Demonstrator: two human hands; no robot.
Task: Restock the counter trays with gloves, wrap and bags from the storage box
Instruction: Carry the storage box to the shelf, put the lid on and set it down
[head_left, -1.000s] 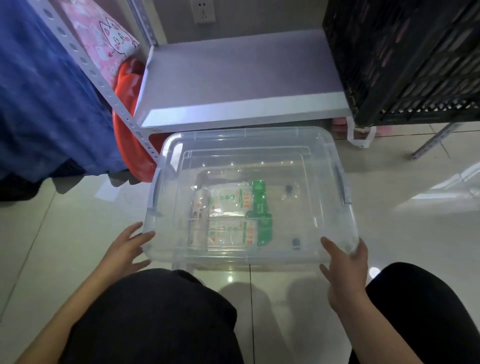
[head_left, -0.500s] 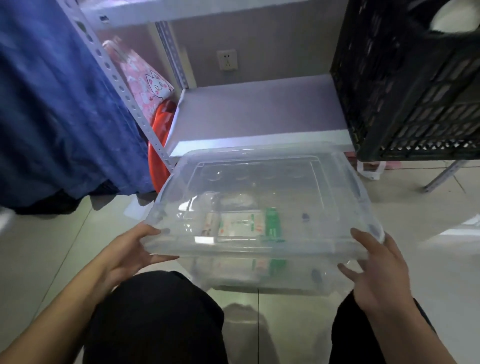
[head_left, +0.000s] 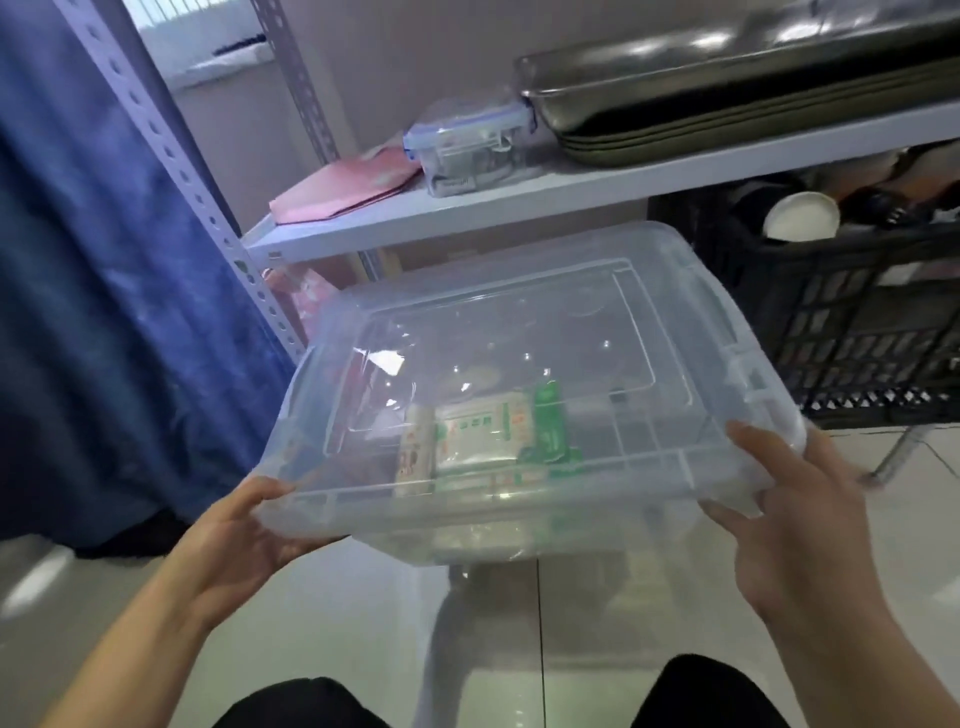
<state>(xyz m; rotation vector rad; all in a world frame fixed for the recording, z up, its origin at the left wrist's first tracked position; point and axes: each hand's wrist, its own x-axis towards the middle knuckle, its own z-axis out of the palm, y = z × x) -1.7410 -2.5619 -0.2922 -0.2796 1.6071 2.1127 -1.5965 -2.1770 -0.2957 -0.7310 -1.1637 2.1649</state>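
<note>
A clear plastic storage box (head_left: 675, 332) with its lid on hangs in the air in front of me, above the tiled floor. My left hand (head_left: 244, 535) grips its near left corner. My right hand (head_left: 800, 525) grips its near right corner. Through the lid I see a small roll (head_left: 415, 452), a white packet with green print (head_left: 483, 436) and a green packet (head_left: 550, 431) lying together inside, toward the near side.
Behind the box runs a grey metal shelf (head_left: 519, 208) carrying a pink folder (head_left: 343, 187), a small clip-lid container (head_left: 467, 145) and stacked steel trays (head_left: 753, 88). A black crate (head_left: 841, 332) stands at right, a blue curtain (head_left: 104, 286) at left.
Both hands have lifted the box off the floor and raised it toward me. My view has tilted upward, so the upper shelf and steel trays now show.
</note>
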